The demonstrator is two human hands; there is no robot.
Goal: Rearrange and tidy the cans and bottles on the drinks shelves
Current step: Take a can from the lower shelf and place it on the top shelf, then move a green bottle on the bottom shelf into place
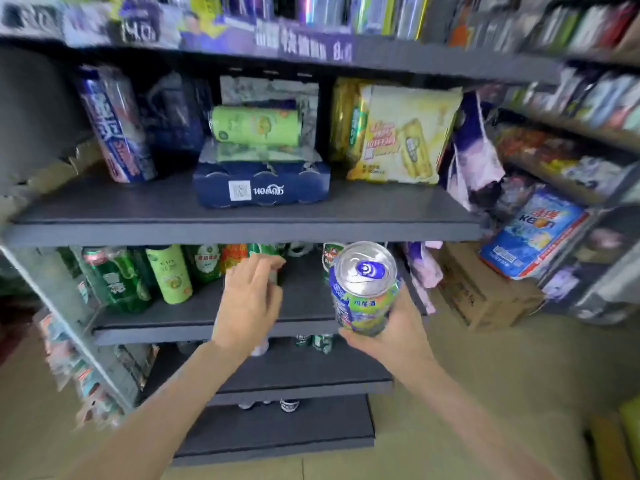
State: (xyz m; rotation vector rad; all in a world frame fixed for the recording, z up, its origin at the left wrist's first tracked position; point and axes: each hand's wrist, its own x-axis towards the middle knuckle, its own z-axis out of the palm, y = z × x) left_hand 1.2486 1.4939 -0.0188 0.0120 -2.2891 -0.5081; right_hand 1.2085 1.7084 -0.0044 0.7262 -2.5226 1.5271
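Right hand [391, 332] cupped under and around a colourful drink can [363, 289], fingers curled round its lower half, can upright with the silver top and blue pull tab facing up. Held out in front of the right end of the second shelf [207, 322], clear of the board and of the cans behind it: probably carried that way so the label can be read and the can slotted in upright once a space is made.

Left hand [251, 297] reached in over the same shelf, palm down, fingers loosely spread and bent toward the back row. Possibly touching a can near the fingertips, but motion blur hides any contact; nothing plainly gripped. Likely nudging stock aside or marking the bare stretch of shelf beside it as the landing spot.

Along the back of that shelf, a row of green beer bottles [114, 282] and a pale green slim can [169, 275] standing upright to the left, more cans behind the left hand.

Shelf above: a tall blue can [116, 124] leaning at the left, a green can lying on its side [254, 125] on top of a dark blue multipack [261, 188], and a yellow beer multipack [398, 133] to the right. That toppled can looks like a later job.
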